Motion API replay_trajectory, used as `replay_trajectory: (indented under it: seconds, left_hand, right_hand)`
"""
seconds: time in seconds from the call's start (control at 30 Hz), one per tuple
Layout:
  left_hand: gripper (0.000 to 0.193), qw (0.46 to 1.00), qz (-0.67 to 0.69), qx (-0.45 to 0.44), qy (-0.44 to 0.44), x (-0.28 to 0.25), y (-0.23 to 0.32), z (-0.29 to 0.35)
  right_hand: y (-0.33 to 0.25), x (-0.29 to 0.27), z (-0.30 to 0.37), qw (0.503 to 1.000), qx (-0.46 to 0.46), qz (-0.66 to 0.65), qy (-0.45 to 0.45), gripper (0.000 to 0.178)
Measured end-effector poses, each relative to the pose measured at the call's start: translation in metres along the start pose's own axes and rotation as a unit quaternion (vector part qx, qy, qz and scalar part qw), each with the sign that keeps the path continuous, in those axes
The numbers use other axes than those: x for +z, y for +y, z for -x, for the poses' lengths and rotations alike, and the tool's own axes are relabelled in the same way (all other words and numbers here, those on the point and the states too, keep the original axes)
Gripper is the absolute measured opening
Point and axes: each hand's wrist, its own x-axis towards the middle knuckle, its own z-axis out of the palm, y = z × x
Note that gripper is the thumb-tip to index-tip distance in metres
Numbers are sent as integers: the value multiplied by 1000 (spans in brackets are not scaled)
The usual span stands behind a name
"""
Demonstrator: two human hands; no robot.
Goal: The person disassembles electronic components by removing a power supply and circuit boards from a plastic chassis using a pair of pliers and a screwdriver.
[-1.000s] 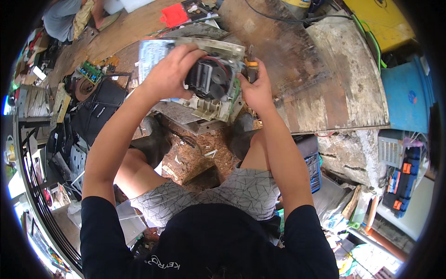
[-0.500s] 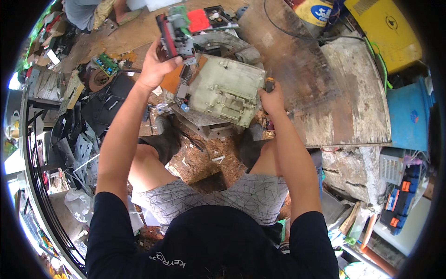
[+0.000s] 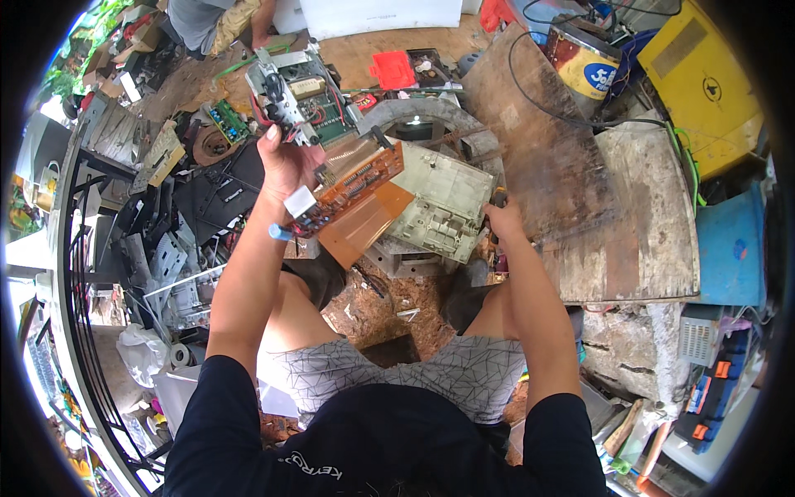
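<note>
My left hand (image 3: 286, 166) is closed on an electronic assembly (image 3: 302, 91) with a metal frame, wires and a green board, held up at the far left of the seat area. An orange-brown circuit board (image 3: 352, 189) hangs at a slant below it, with a translucent orange sheet (image 3: 368, 224) beside it. Partly behind the sheet, an empty cream plastic casing (image 3: 443, 199) lies tilted on a low work block. My right hand (image 3: 505, 222), at the casing's right edge, is closed round a yellow-and-black handle (image 3: 499, 197); the tool's working end is hidden.
A worn wooden board (image 3: 538, 124) leans over the bench (image 3: 638, 240) on the right. Black plastic scrap (image 3: 207, 190) piles up on the left, near a small green circuit board (image 3: 228, 122). A red plastic piece (image 3: 392, 69) lies ahead. Another person (image 3: 236, 25) sits at the far left.
My left hand has turned the assembly, so its green board and the hanging orange-brown board now show. My right hand stays by the casing's right edge. The view has shifted slightly.
</note>
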Motion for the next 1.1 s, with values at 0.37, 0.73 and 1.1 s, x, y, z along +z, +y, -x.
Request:
replay_trajectory:
  seconds: [0.37, 0.73, 1.1]
  left_hand:
    - [69, 993, 97, -4, 61, 4, -18, 23]
    - [61, 988, 70, 17, 138, -21, -30, 48]
    - [81, 983, 140, -118, -6, -21, -19, 52]
  right_hand:
    - [-14, 8, 17, 995, -10, 101, -11, 61]
    - [-30, 10, 48, 943, -218, 251, 10, 66]
    - [-32, 16, 42, 943, -274, 187, -5, 50]
